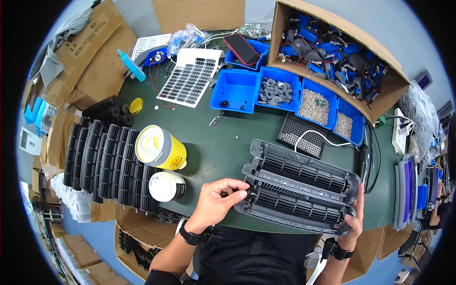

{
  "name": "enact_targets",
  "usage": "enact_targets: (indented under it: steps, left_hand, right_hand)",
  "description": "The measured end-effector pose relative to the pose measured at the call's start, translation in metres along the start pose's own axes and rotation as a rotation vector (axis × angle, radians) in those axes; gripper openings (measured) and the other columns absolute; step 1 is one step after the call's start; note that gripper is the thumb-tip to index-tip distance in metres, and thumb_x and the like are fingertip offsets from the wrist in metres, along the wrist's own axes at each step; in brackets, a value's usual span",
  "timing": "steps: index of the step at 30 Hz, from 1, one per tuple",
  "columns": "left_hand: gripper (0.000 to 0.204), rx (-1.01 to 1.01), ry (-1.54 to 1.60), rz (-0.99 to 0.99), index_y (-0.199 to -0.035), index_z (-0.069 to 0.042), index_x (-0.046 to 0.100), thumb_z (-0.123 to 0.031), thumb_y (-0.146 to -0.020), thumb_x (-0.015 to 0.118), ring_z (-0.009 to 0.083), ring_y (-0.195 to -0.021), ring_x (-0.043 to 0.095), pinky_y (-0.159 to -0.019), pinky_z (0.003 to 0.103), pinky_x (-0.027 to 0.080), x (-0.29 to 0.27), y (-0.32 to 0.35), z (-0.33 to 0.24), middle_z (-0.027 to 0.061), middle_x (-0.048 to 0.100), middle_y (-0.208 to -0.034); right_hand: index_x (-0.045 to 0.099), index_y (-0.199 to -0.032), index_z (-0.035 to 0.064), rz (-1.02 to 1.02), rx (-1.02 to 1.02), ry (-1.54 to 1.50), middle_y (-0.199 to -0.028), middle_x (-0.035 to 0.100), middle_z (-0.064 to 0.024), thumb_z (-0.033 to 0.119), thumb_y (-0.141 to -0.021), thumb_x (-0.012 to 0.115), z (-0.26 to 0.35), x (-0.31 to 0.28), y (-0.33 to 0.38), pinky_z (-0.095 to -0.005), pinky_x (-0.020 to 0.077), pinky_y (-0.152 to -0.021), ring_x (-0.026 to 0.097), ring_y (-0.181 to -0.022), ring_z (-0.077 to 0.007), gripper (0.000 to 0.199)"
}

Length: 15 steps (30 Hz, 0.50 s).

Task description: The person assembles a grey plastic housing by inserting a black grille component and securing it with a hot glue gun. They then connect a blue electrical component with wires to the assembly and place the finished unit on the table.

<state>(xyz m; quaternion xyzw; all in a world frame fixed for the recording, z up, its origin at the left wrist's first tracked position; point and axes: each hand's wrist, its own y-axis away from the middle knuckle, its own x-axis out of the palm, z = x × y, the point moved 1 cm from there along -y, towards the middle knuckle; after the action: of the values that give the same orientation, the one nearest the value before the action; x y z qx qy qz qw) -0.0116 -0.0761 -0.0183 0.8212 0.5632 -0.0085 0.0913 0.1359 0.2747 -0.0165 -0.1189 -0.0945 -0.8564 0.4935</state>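
Both hands [218,197] [354,221] grip the grey fan housing [297,204], perhaps pinching a small part; yellow canister [159,147] nearby.

- Left hand [216,199]: bare, with a black wristband just behind the fingers' base.
- Right hand [354,221]: bare, black wristband likewise.
- Dark, black clothing on the torso; black elbow sleeve on the left arm.
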Motion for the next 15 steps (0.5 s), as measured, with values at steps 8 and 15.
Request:
enact_targets:
  steps: [8,15]
  left_hand:
    - [0.017,-0.179,0.021,0.004,-0.113,-0.003,0.079,-0.008,-0.097,0.079,0.0018,-0.067,0.055,-0.06,0.022,0.046,0.001,0.0,-0.016,-0.0022,0.07,-0.076]
    - [0.017,-0.036,-0.011,-0.006,-0.112,-0.002,0.079,-0.007,-0.096,0.079,0.0035,-0.07,0.058,-0.065,0.023,0.049,0.001,0.003,-0.004,0.0008,0.075,-0.086]
  right_hand:
    - [0.027,-0.168,0.0001,-0.004,0.011,0.039,-0.154,0.052,-0.026,0.027,-0.068,0.071,0.003,-0.001,0.0,-0.0445,0.0439,-0.117,0.058,-0.135,-0.0343,0.113]
    - [0.021,-0.169,0.0004,-0.013,0.026,0.03,-0.151,0.054,-0.0233,0.026,-0.066,0.07,0.004,0.002,-0.001,-0.0423,0.0448,-0.116,0.059,-0.133,-0.0332,0.117]
